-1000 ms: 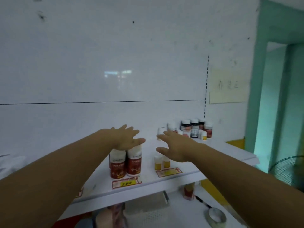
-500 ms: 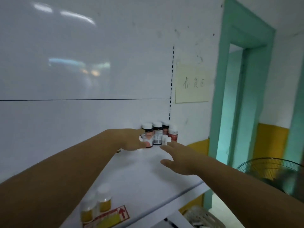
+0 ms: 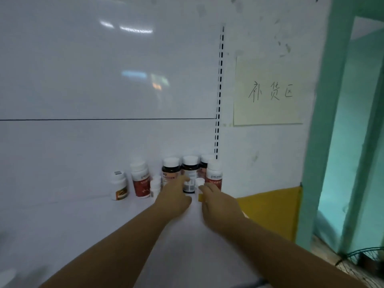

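Note:
A cluster of pill bottles stands at the back right of a white shelf (image 3: 99,229). It includes three dark bottles with white caps (image 3: 190,166), a white bottle with a red label (image 3: 214,173) and a small white-capped bottle with a yellow base (image 3: 199,182). Further left stand another red-labelled bottle (image 3: 141,180), a small white bottle (image 3: 155,185) and a white bottle with a brown label (image 3: 119,187). My left hand (image 3: 174,197) reaches in with straight fingers, its fingertips at the front of the dark bottles. My right hand (image 3: 218,204) lies flat, fingertips touching the small yellow-based bottle.
A white back panel rises behind the shelf, with a slotted upright (image 3: 219,90) at its right end. A paper note with handwriting (image 3: 268,90) hangs on the wall. A teal door frame (image 3: 324,142) and a wire fan guard (image 3: 363,265) are on the right.
The view and both hands moved right along the shelf and closer to the bottle cluster. My right hand went forward and now touches the small bottle; my left fingertips reach the dark bottles.

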A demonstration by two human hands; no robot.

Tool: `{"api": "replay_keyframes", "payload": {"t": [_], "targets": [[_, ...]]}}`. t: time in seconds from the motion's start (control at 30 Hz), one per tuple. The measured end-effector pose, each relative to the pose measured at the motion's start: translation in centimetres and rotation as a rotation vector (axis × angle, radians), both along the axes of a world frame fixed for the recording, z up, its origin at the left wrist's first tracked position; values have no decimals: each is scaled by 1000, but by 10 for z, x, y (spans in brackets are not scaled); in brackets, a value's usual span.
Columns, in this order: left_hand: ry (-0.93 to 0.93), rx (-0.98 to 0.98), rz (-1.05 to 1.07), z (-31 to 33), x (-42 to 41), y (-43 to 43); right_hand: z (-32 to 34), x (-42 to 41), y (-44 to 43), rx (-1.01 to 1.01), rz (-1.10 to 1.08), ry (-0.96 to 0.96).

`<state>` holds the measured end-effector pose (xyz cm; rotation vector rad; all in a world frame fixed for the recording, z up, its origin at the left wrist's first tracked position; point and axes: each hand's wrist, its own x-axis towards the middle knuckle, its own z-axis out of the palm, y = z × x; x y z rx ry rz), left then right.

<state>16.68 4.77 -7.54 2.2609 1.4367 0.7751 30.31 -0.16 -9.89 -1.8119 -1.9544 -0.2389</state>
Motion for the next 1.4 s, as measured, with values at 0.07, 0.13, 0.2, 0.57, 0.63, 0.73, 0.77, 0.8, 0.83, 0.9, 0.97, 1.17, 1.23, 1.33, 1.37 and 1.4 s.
{"api": "replay_keyframes", "payload": {"t": [0.07, 0.13, 0.2, 0.57, 0.63, 0.73, 0.77, 0.8, 0.83, 0.9, 0.97, 1.17, 1.23, 1.33, 1.37, 1.4], "targets": [[-142, 5, 87, -19, 18, 2, -6, 5, 10, 259, 37, 116], [-251, 0, 181, -27, 31, 6, -3, 9, 18, 397, 43, 340], [-271, -22, 249, -29, 42, 9, -4, 12, 27, 381, 47, 503], [-536, -141, 284, -36, 49, 20, -19, 30, 34, 306, -3, 667], [-730, -259, 255, -27, 35, 16, -18, 26, 30, 245, 24, 590], [-864, -396, 149, -8, 11, 7, -15, 15, 25, 35, 68, 305], [-875, -403, 112, -5, 4, 3, -13, 10, 25, -24, 62, 209], [-906, -394, 81, -4, -3, -3, -11, 5, 26, -64, 48, 130], [-951, -380, 53, -5, -9, -6, -7, -1, 28, -77, 35, 73], [-1051, -368, 36, -5, -17, -11, 2, -9, 36, -64, 7, -25], [-1137, -350, 24, -2, -23, -10, 13, -16, 47, -68, -53, -105], [-1351, -362, -124, 6, -25, -12, 23, -29, 69, -132, -144, -308], [-1400, -380, -197, 7, -22, -13, 22, -30, 70, -98, -140, -291], [-1427, -394, -237, 9, -21, -15, 20, -33, 72, -34, -110, -237], [-1435, -394, -238, 9, -21, -14, 20, -33, 73, -24, -106, -225], [-1453, -410, -238, 9, -22, -14, 20, -33, 75, -19, -111, -218]]}}
